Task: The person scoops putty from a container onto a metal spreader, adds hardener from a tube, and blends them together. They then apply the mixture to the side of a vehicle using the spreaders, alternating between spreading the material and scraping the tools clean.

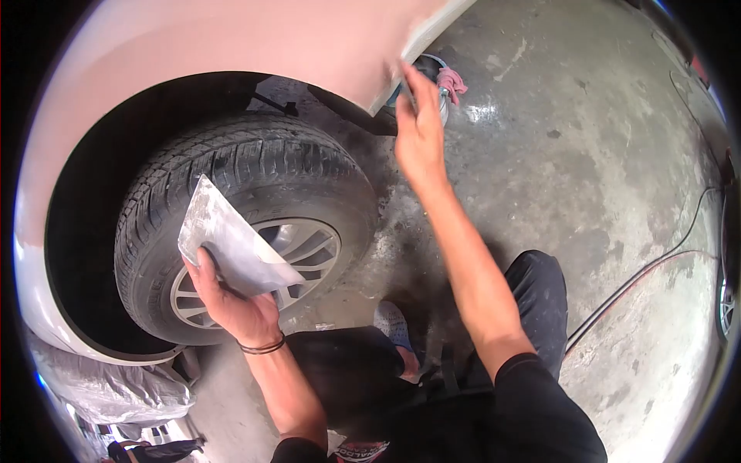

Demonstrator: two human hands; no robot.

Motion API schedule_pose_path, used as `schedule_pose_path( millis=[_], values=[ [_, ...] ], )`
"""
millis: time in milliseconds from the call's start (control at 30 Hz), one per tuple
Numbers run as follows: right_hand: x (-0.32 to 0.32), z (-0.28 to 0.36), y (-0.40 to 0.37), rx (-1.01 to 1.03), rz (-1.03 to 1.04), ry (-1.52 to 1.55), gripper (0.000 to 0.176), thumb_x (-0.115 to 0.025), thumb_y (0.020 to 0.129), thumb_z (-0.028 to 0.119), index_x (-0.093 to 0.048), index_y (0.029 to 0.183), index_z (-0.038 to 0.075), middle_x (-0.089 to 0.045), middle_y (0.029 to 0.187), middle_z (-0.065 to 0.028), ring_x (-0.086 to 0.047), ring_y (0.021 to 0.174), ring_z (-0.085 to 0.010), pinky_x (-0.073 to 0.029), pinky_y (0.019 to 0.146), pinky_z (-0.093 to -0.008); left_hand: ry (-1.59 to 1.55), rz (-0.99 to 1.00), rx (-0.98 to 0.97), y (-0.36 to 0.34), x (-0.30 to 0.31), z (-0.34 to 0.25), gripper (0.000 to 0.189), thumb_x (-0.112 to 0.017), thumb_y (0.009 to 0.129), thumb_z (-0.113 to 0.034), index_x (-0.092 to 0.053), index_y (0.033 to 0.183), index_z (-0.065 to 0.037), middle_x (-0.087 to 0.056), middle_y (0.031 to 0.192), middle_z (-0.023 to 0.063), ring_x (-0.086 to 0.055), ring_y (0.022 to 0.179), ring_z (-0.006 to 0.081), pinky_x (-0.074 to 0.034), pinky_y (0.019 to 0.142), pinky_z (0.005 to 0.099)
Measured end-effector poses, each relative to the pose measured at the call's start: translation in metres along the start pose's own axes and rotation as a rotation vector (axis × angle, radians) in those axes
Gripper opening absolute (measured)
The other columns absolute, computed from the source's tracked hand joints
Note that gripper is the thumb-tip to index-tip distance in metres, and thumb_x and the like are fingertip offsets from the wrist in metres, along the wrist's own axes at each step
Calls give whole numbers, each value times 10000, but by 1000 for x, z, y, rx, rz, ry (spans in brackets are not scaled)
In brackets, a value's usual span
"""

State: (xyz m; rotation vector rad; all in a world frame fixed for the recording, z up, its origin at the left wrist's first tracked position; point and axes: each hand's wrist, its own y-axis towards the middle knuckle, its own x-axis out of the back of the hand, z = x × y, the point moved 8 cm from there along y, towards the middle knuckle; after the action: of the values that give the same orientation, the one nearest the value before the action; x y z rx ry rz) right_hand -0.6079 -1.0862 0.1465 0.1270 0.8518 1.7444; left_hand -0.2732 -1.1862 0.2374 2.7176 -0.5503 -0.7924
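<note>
My left hand point(235, 305) holds a flat, whitish-grey plate point(231, 243) by its lower edge, thumb on its face, in front of the car's wheel point(301, 181). A dark band circles the wrist. My right hand point(419, 127) is raised at the lower corner of the pinkish car panel point(309, 38), its fingertips at the panel's edge. The fingers are partly spread; a thin dark thing may lie between them, too unclear to name. Behind that hand, a pink cloth point(451, 83) sits by a round container, partly hidden.
A dark wheel arch point(81, 201) surrounds the tyre. Hoses point(629, 282) run over the concrete floor point(548, 177) at the right. Silvery sheeting point(123, 390) lies at the lower left. My knees and one foot point(394, 324) are below the hands.
</note>
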Motion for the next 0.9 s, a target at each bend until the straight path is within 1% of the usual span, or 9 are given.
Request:
schedule_pose_path(
  millis=[133,200,233,333,433,567,633,767,900],
  values=[
    [-26,4,2,28,-148,-145,598,-530,907,-135,-572,1483,23,-571,1449,-228,-520,1414,-422,-361,1270,-464,-29,43,23,-3,-4,1,373,-630,1124,-175,-621,1489,-96,-705,1437,76,-687,1316,230,-576,1116,423],
    [-31,24,-25,146,-38,-98,616,-512,880,-129,-580,1472,30,-572,1444,-233,-506,1423,-439,-348,1276,-466,-43,54,28,0,-10,7,372,-621,1128,-175,-616,1491,-94,-707,1429,76,-690,1310,228,-578,1113,424],
    [-29,26,-33,70,127,-119,589,-530,927,-111,-568,1498,30,-567,1461,-222,-514,1430,-412,-352,1280,-459,-48,58,35,0,-12,10,371,-616,1130,-175,-613,1492,-93,-708,1426,75,-691,1307,228,-578,1112,424],
    [-4,27,-6,-92,154,-22,550,-561,989,-63,-560,1530,37,-568,1478,-205,-525,1441,-371,-364,1280,-450,-31,123,35,-1,-25,13,374,-607,1133,-177,-603,1497,-89,-710,1416,73,-694,1298,227,-580,1111,422],
    [28,31,76,-34,30,-126,545,-551,1080,21,-538,1612,141,-571,1509,-182,-548,1439,-341,-396,1259,-415,-12,91,16,1,-24,11,391,-603,1136,-185,-585,1514,-90,-699,1428,75,-694,1294,226,-578,1106,413],
    [27,6,127,-213,144,-46,529,-524,1124,127,-500,1652,132,-502,1667,-144,-530,1484,-286,-421,1230,-410,5,73,16,3,-16,9,400,-594,1139,-190,-576,1526,-87,-689,1439,74,-682,1313,222,-568,1118,409],
    [19,-4,118,-292,126,-4,510,-515,1131,131,-522,1641,135,-515,1645,-127,-554,1447,-267,-463,1183,-399,21,66,12,3,-8,2,408,-596,1138,-191,-574,1530,-81,-687,1444,75,-674,1327,224,-560,1130,413],
    [-2,-1,53,-196,74,17,436,-547,1099,55,-656,1513,138,-589,1484,-177,-551,1430,-344,-398,1252,-412,70,-43,-6,1,20,-10,436,-612,1128,-191,-571,1548,-81,-679,1469,80,-664,1345,236,-549,1145,430],
    [-30,5,-33,-134,78,70,479,-577,1053,13,-628,1525,81,-603,1465,-186,-544,1431,-355,-379,1267,-426,-8,-68,-3,0,32,-15,412,-629,1123,-183,-596,1523,-88,-686,1466,77,-671,1339,240,-557,1138,431]
  ],
)
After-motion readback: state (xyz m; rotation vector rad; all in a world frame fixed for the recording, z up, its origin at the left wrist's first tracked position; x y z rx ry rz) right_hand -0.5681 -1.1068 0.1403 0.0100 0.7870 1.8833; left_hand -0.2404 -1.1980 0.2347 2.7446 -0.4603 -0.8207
